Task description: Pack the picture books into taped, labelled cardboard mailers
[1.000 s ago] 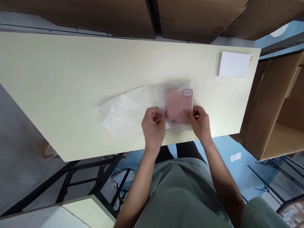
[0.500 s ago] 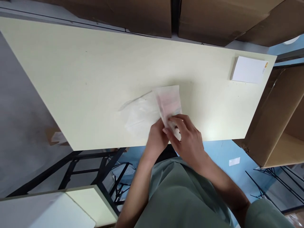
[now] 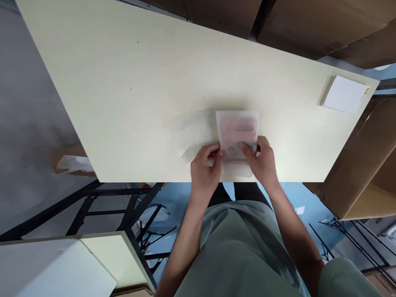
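A translucent, frosted plastic bag (image 3: 237, 123) with something pink and grey inside is held up over the front of the pale table. My left hand (image 3: 206, 165) pinches its left edge between thumb and fingers. On the other side, my right hand (image 3: 262, 161) grips the right edge, its thumb lying across the front of the bag. What exactly the bag contains is too blurred to make out. To its left, a thin clear plastic sheet or bag (image 3: 198, 134) shows faintly on the table.
A stack of white cards (image 3: 345, 94) lies at the far right corner of the table (image 3: 148, 103). Brown cardboard boxes (image 3: 297, 29) line the back edge. An open cardboard box (image 3: 368, 161) stands right of the table, and a black metal frame (image 3: 133, 214) is at lower left.
The bag has turned to face me flatter and moved right. My right hand has shifted to its right edge, so my hands are farther apart. The camera view has also shifted.
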Demonstrator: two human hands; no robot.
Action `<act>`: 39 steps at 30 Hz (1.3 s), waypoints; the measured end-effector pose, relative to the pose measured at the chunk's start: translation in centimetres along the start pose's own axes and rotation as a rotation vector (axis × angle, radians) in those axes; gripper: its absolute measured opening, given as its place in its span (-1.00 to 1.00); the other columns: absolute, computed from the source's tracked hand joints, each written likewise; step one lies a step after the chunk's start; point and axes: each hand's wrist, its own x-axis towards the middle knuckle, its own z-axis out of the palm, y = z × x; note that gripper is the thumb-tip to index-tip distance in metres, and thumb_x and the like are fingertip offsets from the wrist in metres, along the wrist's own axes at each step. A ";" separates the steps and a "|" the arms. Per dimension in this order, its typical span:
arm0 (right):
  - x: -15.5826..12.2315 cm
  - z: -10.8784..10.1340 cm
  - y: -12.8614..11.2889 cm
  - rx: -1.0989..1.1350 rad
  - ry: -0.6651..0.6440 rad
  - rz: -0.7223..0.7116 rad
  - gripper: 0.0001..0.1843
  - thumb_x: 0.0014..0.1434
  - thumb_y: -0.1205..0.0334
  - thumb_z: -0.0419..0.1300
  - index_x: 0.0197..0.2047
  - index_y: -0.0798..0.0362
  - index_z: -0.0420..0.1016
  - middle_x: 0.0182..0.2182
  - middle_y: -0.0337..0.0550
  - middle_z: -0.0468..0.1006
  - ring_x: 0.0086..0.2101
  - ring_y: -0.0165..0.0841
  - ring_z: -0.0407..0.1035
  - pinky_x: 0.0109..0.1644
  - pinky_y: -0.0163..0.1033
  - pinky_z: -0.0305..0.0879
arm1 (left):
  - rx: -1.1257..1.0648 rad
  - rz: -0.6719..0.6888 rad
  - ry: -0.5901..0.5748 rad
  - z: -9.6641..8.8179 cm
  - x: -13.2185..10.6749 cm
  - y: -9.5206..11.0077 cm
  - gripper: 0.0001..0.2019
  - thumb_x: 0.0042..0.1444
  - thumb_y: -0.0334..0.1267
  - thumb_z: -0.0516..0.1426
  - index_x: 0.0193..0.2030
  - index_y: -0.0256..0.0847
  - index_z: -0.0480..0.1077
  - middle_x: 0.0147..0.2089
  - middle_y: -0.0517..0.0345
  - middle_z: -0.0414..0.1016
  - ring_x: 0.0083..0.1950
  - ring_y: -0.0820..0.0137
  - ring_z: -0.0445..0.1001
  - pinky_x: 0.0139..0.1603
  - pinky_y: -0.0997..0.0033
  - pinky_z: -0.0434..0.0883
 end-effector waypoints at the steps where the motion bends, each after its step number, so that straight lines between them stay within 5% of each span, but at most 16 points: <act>1: -0.1 0.0 -0.1 -0.008 -0.002 0.003 -0.69 0.39 0.07 0.30 -0.32 -0.06 0.29 -0.36 -0.31 0.36 -0.42 -0.40 0.25 -0.34 -0.23 0.28 | 0.019 0.025 -0.012 -0.1 0.0 0.0 -0.73 0.39 -0.08 0.19 0.04 -0.17 0.62 0.03 -0.03 0.71 0.03 0.20 0.69 0.13 0.17 0.62; 5: -1.1 -0.3 -1.1 -0.078 0.050 -0.012 -0.70 0.42 0.10 0.26 -0.31 -0.07 0.26 -0.41 -0.34 0.33 -0.44 -0.39 0.22 -0.35 -0.23 0.27 | 0.034 0.075 -0.040 -0.9 0.3 -0.1 -0.77 0.39 -0.11 0.19 -0.04 -0.11 0.66 0.04 0.02 0.71 0.05 0.21 0.68 0.18 0.16 0.62; 9: -2.6 0.3 -3.2 -0.202 0.164 -0.087 -0.93 0.43 0.16 0.24 -0.11 -0.07 0.47 -0.26 -0.21 0.48 -0.34 -0.33 0.38 -0.31 -0.20 0.40 | -0.103 -0.043 0.010 -2.3 0.7 -0.3 -0.83 0.27 -0.09 0.30 -0.17 -0.12 0.65 -0.12 0.08 0.72 -0.05 0.22 0.70 0.07 0.20 0.68; 14: -4.6 3.9 -7.6 -0.231 0.188 -0.141 -0.62 0.51 0.12 0.17 0.34 -0.14 0.45 0.12 0.02 0.53 -0.08 -0.18 0.57 -0.25 -0.14 0.60 | -0.107 -0.048 0.109 -6.2 0.8 -0.3 -0.82 0.31 -0.11 0.27 -0.13 -0.13 0.64 -0.09 0.07 0.70 -0.01 0.23 0.70 0.11 0.21 0.68; 18: -5.9 7.2 -10.0 -0.207 0.001 -0.201 -0.49 0.52 0.05 0.22 0.46 -0.17 0.37 0.28 0.09 0.49 0.13 -0.05 0.55 -0.03 0.01 0.72 | -0.049 -0.001 0.209 -9.2 0.9 -1.2 -0.86 0.32 -0.17 0.23 -0.14 -0.13 0.60 -0.03 0.04 0.66 0.01 0.25 0.69 0.09 0.22 0.68; 21: -6.1 8.5 -9.8 -0.232 0.012 -0.165 -0.45 0.52 0.05 0.22 0.50 -0.16 0.32 0.34 0.13 0.44 0.26 0.02 0.46 0.15 0.15 0.67 | -0.071 -0.058 0.172 -10.2 1.1 -2.2 -0.81 0.33 -0.17 0.21 0.02 -0.13 0.54 0.03 0.02 0.67 0.01 0.28 0.70 0.04 0.26 0.67; 25: -5.5 9.4 -7.9 -0.259 0.175 -0.028 -0.38 0.49 0.02 0.26 0.51 -0.10 0.26 0.21 0.13 0.52 0.15 -0.04 0.52 0.15 0.19 0.63 | -0.055 -0.061 0.041 -10.1 1.7 -2.7 -0.64 0.32 -0.07 0.25 0.19 -0.13 0.47 0.04 -0.01 0.68 -0.03 0.26 0.69 -0.03 0.26 0.66; 30: -4.5 11.0 -7.7 -0.229 0.216 0.047 -0.52 0.41 0.09 0.32 0.33 -0.04 0.43 0.05 0.04 0.55 0.01 -0.12 0.51 0.09 0.11 0.59 | 0.017 0.003 -0.029 -11.2 3.2 -2.8 -0.77 0.33 -0.03 0.25 -0.05 -0.12 0.55 -0.15 0.08 0.64 -0.24 0.29 0.62 -0.11 0.26 0.60; 35: -3.1 14.6 -11.4 -0.059 0.235 0.006 -0.65 0.41 0.13 0.26 0.21 -0.01 0.49 -0.07 -0.06 0.56 -0.07 -0.20 0.50 0.09 0.06 0.58 | 0.034 0.122 0.092 -15.9 5.7 -3.1 -0.76 0.36 0.00 0.23 -0.10 -0.12 0.58 -0.06 0.03 0.61 -0.12 0.24 0.66 -0.01 0.21 0.59; 39: 0.2 18.3 -16.3 0.148 0.215 -0.097 -0.69 0.48 0.14 0.16 0.21 0.01 0.47 -0.06 -0.06 0.57 -0.08 -0.27 0.53 0.08 -0.06 0.61 | 0.109 0.225 0.213 -21.1 10.1 -2.3 -0.75 0.41 -0.04 0.16 -0.04 -0.11 0.59 -0.04 -0.01 0.66 -0.10 0.19 0.66 0.02 0.18 0.57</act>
